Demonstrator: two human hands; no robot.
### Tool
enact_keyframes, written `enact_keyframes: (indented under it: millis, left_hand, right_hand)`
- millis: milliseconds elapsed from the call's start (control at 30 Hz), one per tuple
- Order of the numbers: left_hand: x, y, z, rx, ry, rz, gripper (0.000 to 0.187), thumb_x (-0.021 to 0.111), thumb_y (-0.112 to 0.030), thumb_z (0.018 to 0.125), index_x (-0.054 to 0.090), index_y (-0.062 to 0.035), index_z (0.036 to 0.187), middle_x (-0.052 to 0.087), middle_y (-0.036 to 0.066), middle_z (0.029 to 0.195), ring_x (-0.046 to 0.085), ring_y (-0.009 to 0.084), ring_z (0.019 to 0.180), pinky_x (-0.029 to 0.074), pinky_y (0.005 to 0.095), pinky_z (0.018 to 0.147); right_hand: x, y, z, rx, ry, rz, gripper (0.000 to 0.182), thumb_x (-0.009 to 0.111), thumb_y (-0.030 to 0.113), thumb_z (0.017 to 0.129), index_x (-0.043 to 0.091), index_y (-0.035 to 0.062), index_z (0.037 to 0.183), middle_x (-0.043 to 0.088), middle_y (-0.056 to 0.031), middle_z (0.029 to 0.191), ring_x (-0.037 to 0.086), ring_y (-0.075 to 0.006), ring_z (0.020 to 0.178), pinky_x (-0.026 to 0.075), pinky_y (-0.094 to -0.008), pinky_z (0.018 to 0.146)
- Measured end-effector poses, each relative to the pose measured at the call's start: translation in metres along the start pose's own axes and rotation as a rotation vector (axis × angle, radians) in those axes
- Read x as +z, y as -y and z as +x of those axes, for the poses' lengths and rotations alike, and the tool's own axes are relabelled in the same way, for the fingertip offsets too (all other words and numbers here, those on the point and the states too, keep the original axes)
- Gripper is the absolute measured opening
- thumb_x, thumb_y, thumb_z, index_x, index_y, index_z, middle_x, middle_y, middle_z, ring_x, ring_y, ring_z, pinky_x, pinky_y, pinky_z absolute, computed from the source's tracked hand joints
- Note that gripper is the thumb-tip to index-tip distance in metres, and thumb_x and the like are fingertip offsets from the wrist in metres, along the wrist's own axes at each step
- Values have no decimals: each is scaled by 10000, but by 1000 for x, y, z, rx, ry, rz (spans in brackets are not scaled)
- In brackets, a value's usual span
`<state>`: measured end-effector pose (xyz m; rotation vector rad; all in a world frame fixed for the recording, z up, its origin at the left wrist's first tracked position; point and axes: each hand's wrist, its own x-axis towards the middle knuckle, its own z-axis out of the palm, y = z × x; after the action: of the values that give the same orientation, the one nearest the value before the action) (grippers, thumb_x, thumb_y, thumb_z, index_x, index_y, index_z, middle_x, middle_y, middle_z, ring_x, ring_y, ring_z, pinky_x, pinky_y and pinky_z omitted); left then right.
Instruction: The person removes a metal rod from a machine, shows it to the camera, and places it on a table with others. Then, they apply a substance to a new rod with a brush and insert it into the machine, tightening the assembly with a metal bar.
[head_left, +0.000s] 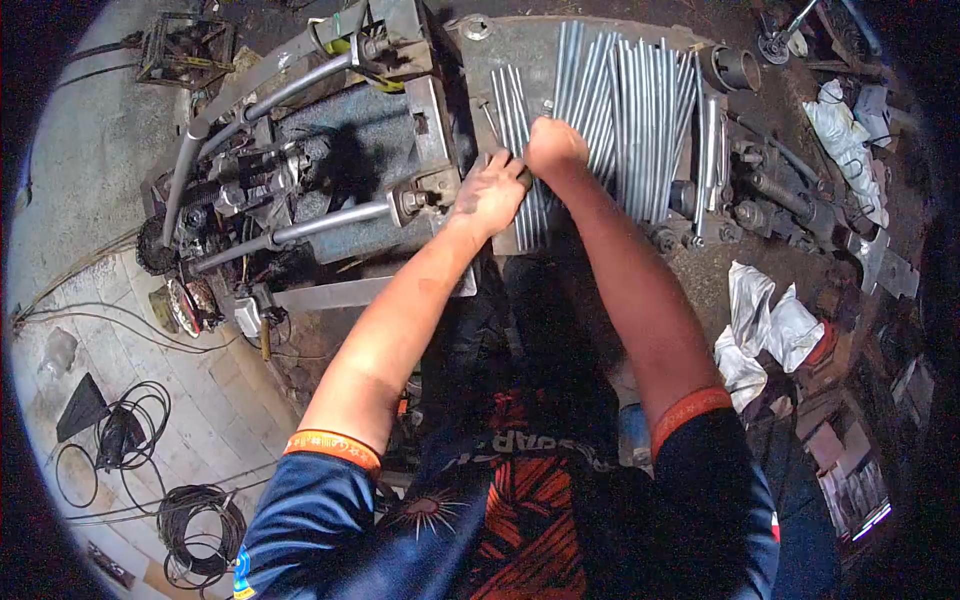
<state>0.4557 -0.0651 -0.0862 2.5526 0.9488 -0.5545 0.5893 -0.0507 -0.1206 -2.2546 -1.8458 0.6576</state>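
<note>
Several thin grey metal rods lie side by side on a flat metal table ahead of me. A smaller bundle of rods lies at their left. My left hand rests on the near end of that bundle, fingers curled over it. My right hand is closed in a fist on the same rods, just right of the left hand. What the fingers hold underneath is hidden.
A machine with long steel levers and pipes stands at the left of the table. A short metal cylinder sits at the far right corner. Crumpled white bags lie on the right. Coiled cables lie on the floor at the lower left.
</note>
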Motion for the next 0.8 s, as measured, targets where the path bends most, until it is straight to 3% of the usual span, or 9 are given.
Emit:
enact_keyframes:
  millis: [233, 333, 433, 567, 800]
  left_hand:
    - [17, 4, -2, 140, -151, 41, 384, 518, -134, 797, 567, -91, 1175, 514, 46, 1238, 416, 254, 1238, 383, 442, 1019]
    - [14, 5, -4, 189, -110, 103, 389, 519, -155, 808, 553, -67, 1185, 502, 52, 1274, 372, 244, 1289, 355, 431, 1039]
    - [16, 9, -4, 231, -193, 124, 398, 529, -156, 803, 547, -74, 1192, 498, 58, 1284, 344, 239, 1314, 333, 429, 1053]
    - [19, 8, -4, 241, -219, 63, 423, 545, -138, 779, 543, -70, 1197, 476, 68, 1323, 325, 246, 1331, 320, 423, 1063]
    - [17, 12, -1, 239, -179, 118, 491, 558, -136, 769, 497, -52, 1249, 462, 95, 1328, 301, 290, 1341, 294, 406, 1098]
  right_hand:
    - [-2, -2, -6, -80, 47, -104, 140, 547, 137, 749, 651, 63, 807, 658, -160, 844, 651, -322, 829, 523, -422, 738]
    - [2, -1, -11, 7, 63, -94, 120, 576, 140, 736, 654, 65, 787, 656, -158, 827, 652, -330, 805, 524, -425, 720]
    - [9, -4, -11, 146, 29, -36, 107, 602, 148, 718, 642, 54, 751, 648, -157, 793, 649, -334, 773, 522, -434, 693]
    - [18, -14, -16, -54, -71, -44, 140, 587, 165, 742, 652, 44, 766, 640, -161, 749, 654, -326, 750, 523, -437, 679]
    - [13, -19, -22, -174, 85, -141, 169, 541, 165, 769, 653, 38, 757, 643, -161, 739, 651, -339, 727, 523, -450, 660]
